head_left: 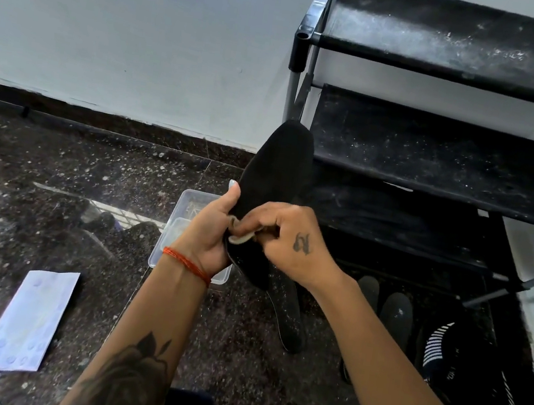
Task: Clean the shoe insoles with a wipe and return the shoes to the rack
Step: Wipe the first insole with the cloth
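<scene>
The left hand (211, 232), w/ a red thread band at the wrist, gripped the black foam insole (273, 182) from its left edge, thumb up along the side, holding it tilted upright w/ the toe end pointing away toward the rack. The right hand (291, 240), fingers curled, pinched a small whitish wipe (236, 234) and pressed it against the insole's lower part, just beside the left palm. Under the hands sat a clear plastic lidded container (188, 211) on the dark speckled stone floor (55, 170). A second black insole (289, 320) lay flat on the floor below the right wrist; two more dark insoles (396, 312) lay near it to the right, next to a black shoe w/ white stripes (462, 367). The black metal-frame shoe rack (439, 155) stood at right, its dusty fabric shelves bare in view. A pale lilac flat wipes packet (28, 319) lay on the floor, well apart at left.
</scene>
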Demonstrator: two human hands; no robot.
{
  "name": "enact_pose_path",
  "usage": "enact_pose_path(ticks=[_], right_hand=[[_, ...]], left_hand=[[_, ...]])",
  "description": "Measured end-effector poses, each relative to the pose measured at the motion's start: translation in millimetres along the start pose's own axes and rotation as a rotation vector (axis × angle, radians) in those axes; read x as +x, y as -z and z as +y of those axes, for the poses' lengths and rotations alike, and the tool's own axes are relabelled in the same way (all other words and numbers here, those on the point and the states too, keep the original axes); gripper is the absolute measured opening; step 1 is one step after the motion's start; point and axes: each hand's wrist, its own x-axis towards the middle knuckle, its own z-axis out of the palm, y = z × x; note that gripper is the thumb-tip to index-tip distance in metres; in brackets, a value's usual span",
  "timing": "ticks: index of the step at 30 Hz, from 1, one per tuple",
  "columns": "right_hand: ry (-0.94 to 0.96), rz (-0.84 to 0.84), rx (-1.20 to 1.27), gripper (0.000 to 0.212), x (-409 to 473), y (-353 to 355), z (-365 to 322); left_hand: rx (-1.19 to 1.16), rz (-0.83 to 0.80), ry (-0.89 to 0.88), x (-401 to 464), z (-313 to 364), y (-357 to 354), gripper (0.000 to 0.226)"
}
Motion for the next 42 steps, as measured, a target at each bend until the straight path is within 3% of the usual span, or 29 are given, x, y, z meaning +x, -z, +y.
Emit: enact_pose_path(ticks=[3,5,7,9,14,19,21,25,27,31,35,38,40,42], right_hand=[[-0.091,-0.061,-0.141,0.014,-1,12,9],[-0.091,0.079,-0.242,0.003,-2,19,12],[-0.071,0.285,-0.234,0.016,0,20,13],[-0.081,0.372,-0.135,0.033,3,14,8],[0.015,0.103,-0.109,0.029,1,-7,3],[-0.124,-0.118,-0.247,0.020,-1,11,9],[-0.186,-0.013,-0.323,0.015,-2,18,15],[-0.117,0.436,-0.173,0.021,3,13,12],[-0.082,0.413,-0.184,0.027,5,6,11],[-0.034,0.168,-0.221,0.032,2,-4,11],[-0.182,-0.021,-0.173,0.014,0,9,10],[-0.300,0.129,-0.125,0.020,-1,20,10],[-0.290,0.270,-0.030,0.027,2,18,7],[-0.229,0.264,0.052,0.024,3,7,1]], left_hand=[[0.025,0.021,-0.010,1,-1,-1,0.059],[0.019,0.024,-0.008,2,0,0,0.056],[0.012,0.007,0.005,1,1,0,0.056],[0.021,0.004,0.012,-1,1,-2,0.056],[0.031,0.034,-0.002,0,1,1,0.057],[0.054,0.029,0.011,0,1,1,0.056],[0.055,0.022,0.015,0,1,2,0.058],[0.049,0.016,0.019,-1,3,3,0.056],[0.030,0.008,0.025,-4,3,-1,0.055],[0.016,0.022,0.007,-4,1,-3,0.052],[0.010,0.013,-0.001,-2,3,1,0.055],[0.019,0.016,0.001,-1,3,3,0.056],[0.014,0.002,0.001,-2,3,1,0.056],[0.004,-0.015,0.020,-3,2,-1,0.058]])
